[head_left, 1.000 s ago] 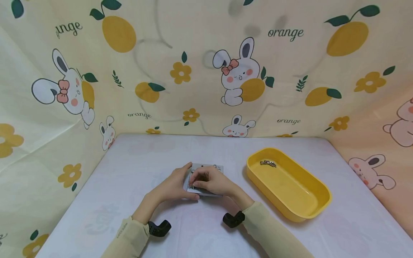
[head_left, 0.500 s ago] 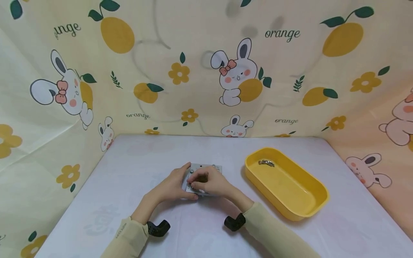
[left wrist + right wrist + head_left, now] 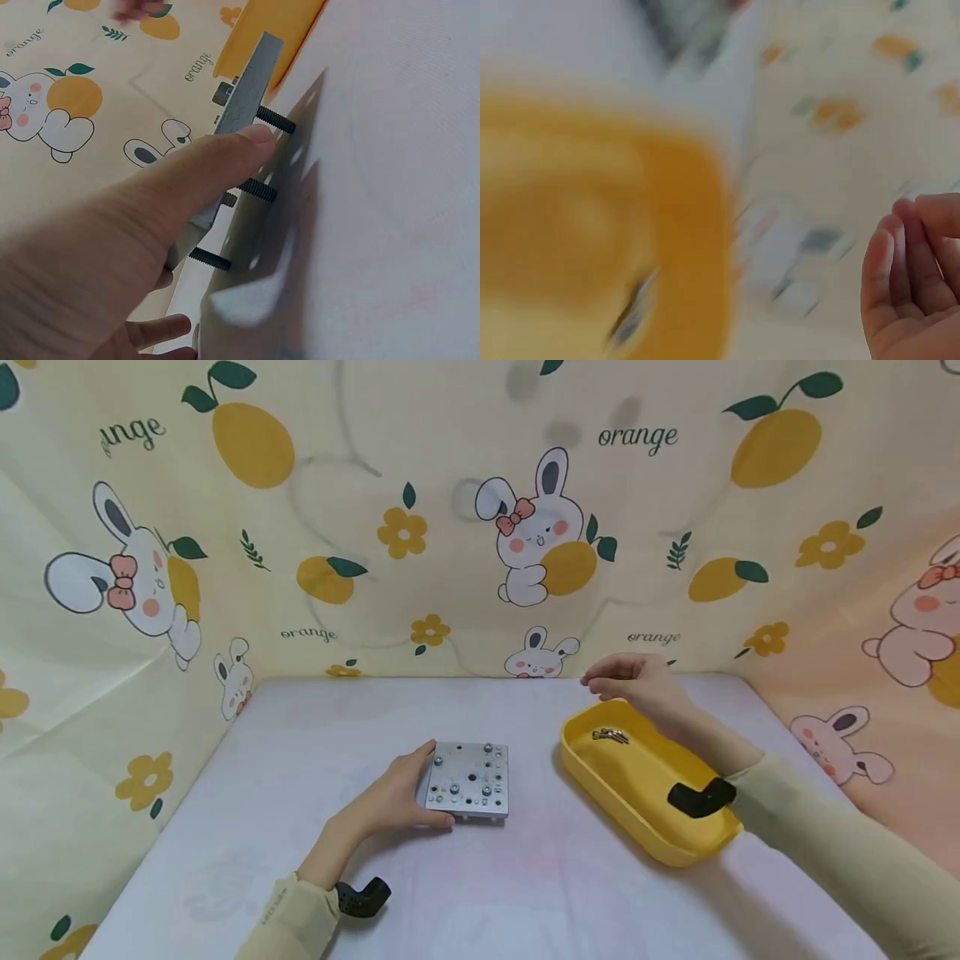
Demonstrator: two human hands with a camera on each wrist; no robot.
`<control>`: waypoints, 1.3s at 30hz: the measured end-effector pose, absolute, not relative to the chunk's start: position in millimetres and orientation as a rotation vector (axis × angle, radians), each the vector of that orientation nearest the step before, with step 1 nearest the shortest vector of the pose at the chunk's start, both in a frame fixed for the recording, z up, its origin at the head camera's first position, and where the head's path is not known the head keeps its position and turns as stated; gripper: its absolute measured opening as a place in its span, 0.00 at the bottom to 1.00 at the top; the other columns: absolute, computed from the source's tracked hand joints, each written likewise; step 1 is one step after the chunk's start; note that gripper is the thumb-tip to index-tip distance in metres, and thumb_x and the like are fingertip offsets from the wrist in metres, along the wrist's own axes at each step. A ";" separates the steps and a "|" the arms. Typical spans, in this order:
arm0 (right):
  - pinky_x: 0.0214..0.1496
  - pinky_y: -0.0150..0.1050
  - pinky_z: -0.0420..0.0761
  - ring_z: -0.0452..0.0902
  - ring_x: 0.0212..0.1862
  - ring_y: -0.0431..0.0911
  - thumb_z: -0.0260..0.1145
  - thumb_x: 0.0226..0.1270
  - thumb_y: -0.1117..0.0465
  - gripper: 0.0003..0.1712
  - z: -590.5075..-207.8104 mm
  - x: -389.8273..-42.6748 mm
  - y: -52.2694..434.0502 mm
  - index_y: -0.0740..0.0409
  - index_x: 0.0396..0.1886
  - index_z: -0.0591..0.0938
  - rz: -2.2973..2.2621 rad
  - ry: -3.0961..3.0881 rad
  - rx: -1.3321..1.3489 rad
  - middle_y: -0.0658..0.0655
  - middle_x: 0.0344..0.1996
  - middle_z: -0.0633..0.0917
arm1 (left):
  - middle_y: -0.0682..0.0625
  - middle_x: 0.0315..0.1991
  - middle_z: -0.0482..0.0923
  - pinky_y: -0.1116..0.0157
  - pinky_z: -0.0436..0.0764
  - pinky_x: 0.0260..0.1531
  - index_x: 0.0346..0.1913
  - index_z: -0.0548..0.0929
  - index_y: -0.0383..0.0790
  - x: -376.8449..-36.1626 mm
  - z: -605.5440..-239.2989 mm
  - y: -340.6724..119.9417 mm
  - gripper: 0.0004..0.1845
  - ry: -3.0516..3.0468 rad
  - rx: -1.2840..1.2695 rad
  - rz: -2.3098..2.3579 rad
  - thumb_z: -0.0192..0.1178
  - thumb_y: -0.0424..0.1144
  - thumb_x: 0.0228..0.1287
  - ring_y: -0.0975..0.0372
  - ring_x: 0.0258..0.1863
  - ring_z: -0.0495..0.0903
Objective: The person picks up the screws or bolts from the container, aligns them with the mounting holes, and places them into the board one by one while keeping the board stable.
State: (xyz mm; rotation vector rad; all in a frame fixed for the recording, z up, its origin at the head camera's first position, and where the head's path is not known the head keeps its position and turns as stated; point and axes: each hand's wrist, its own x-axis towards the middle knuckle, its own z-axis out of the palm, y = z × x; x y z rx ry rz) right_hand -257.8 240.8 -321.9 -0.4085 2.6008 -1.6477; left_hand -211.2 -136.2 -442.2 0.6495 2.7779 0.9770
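Table (image 3: 525,893) carries the yellow tray (image 3: 720,847) at your right, the metal plate (image 3: 468,778) mid-table. Your left hand (image 3: 393,797) grips the plate's left edge, thumb along it. Your right hand (image 3: 637,681) hovers over the tray's far end, fingers loosely curled; whether it pinches anything, cannot tell. Small metal parts (image 3: 611,737) lie inside.

Both arms wear long pale yellow-beige sleeves that end at the wrists, leaving the left hand (image 3: 397,797) and the right hand (image 3: 637,681) bare. The left sleeve (image 3: 288,918) carries a small line of dark lettering near its cuff, too small to read. A black, bent, elbow-shaped camera mount sits at each wrist: one under the left wrist (image 3: 362,897), one under the right wrist (image 3: 701,797).
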 end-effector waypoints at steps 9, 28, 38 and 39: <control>0.41 0.38 0.84 0.83 0.43 0.58 0.68 0.64 0.71 0.09 -385.1 -291.6 298.2 0.73 0.42 0.84 -1.248 2.707 -0.402 0.67 0.39 0.86 | 0.39 0.73 0.58 0.49 0.60 0.68 0.77 0.52 0.34 -213.1 -442.5 -139.0 0.67 2.778 0.649 0.964 0.79 0.61 0.39 0.46 0.71 0.58; 0.41 0.42 0.85 0.84 0.39 0.55 0.66 0.62 0.77 0.10 -420.7 -298.0 286.0 0.77 0.43 0.82 -1.413 2.537 -0.276 0.70 0.37 0.86 | 0.39 0.72 0.59 0.49 0.60 0.67 0.77 0.52 0.36 -212.6 -443.7 -134.2 0.67 2.780 0.640 0.976 0.79 0.61 0.38 0.47 0.70 0.58; 0.38 0.36 0.84 0.84 0.35 0.50 0.73 0.52 0.78 0.18 -432.1 -300.5 280.3 0.77 0.44 0.80 -1.464 2.392 -0.296 0.69 0.38 0.85 | 0.39 0.72 0.59 0.48 0.60 0.68 0.77 0.51 0.36 -212.0 -445.9 -135.3 0.68 2.777 0.605 0.984 0.80 0.60 0.37 0.46 0.70 0.58; 0.38 0.37 0.84 0.83 0.34 0.50 0.73 0.51 0.79 0.18 -433.2 -301.4 280.0 0.78 0.43 0.80 -1.468 2.384 -0.309 0.69 0.37 0.85 | 0.39 0.72 0.59 0.48 0.60 0.68 0.77 0.51 0.36 -212.0 -446.2 -135.5 0.68 2.779 0.605 0.983 0.80 0.61 0.37 0.46 0.70 0.58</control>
